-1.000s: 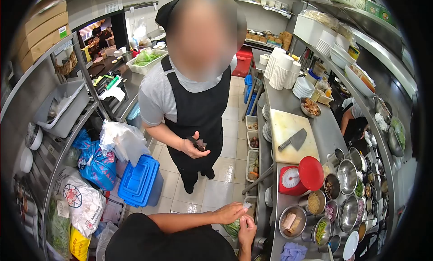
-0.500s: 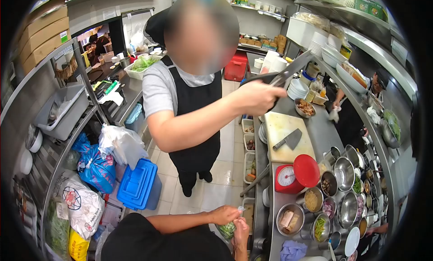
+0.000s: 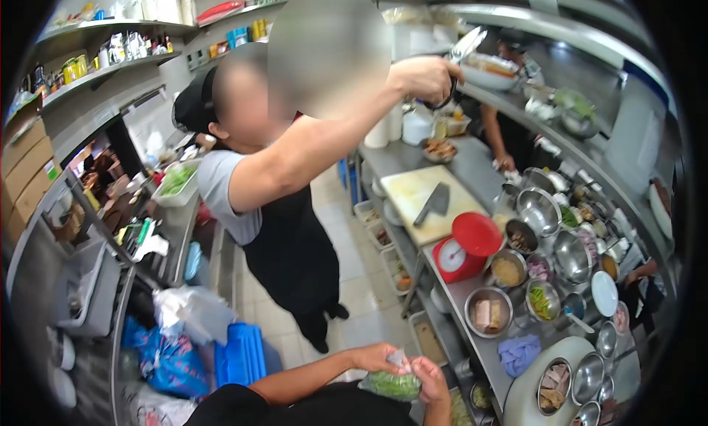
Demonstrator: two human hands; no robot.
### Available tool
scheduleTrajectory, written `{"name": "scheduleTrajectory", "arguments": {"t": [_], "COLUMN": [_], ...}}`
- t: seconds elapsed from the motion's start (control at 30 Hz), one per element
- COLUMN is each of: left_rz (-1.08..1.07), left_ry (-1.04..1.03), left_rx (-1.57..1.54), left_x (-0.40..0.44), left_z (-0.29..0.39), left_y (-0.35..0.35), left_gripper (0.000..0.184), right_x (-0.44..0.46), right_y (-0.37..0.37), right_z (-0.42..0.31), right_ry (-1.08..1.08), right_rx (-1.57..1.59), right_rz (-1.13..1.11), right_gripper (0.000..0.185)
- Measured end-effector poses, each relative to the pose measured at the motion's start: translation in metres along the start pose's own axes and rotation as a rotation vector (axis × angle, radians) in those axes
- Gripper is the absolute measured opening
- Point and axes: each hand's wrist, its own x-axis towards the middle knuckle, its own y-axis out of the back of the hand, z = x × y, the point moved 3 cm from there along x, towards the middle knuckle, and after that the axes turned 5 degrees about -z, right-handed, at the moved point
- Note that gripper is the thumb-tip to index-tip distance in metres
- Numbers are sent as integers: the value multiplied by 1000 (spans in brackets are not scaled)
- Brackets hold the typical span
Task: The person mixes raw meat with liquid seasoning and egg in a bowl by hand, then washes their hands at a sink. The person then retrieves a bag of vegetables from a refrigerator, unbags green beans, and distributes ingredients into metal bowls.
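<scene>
At the bottom of the head view, a clear plastic bag (image 3: 389, 385) of chopped greens hangs in front of my body. My left hand (image 3: 375, 357) pinches the gathered top of the bag. Closed on the bag's right side, near its top, is my right hand (image 3: 430, 378). The fingertips of both hands are partly hidden by each other and by the plastic. A co-worker in a black apron (image 3: 291, 260) stands across from me, one arm stretched over the counter with scissors (image 3: 466, 46) in the raised hand.
To the right, a steel counter (image 3: 472, 161) carries a cutting board (image 3: 398, 197) with a cleaver (image 3: 434, 203), a red scale (image 3: 451, 258), a purple cloth (image 3: 520, 354) and several ingredient bowls. A blue bin (image 3: 240, 356) and plastic bags stand at left. Another person works behind the counter.
My view has turned and shifted. The bag of greens shows more fully, still between my hands. The co-worker's scissors have moved up, with the arm stretched across the counter.
</scene>
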Motion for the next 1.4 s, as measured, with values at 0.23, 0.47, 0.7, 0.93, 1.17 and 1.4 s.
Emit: {"name": "scheduleTrajectory", "arguments": {"t": [0.23, 0.47, 0.7, 0.93, 1.17, 1.4], "left_rz": [-390, -490, -422, -223, -90, 224], "left_ry": [2, 9, 51, -112, -281, -256], "left_rx": [-150, -343, -634, -740, -910, -764], "left_x": [-12, -14, -21, -46, -102, -130], "left_z": [-8, -51, -51, -69, -43, -77], "left_y": [-16, -45, -74, -104, -122, -151], "left_gripper": [16, 19, 34, 41, 40, 29], "right_x": [-46, -88, -95, -113, -90, -92], "right_y": [-42, -76, -23, -28, -34, -60], "right_z": [38, 45, 68, 56, 60, 84], "right_ry": [272, 407, 356, -24, -99, -210], "right_rx": [12, -182, -264, -40, 178, 144], "right_rz": [267, 453, 430, 461, -31, 7], "right_gripper": [23, 9, 22, 34, 29, 30]}}
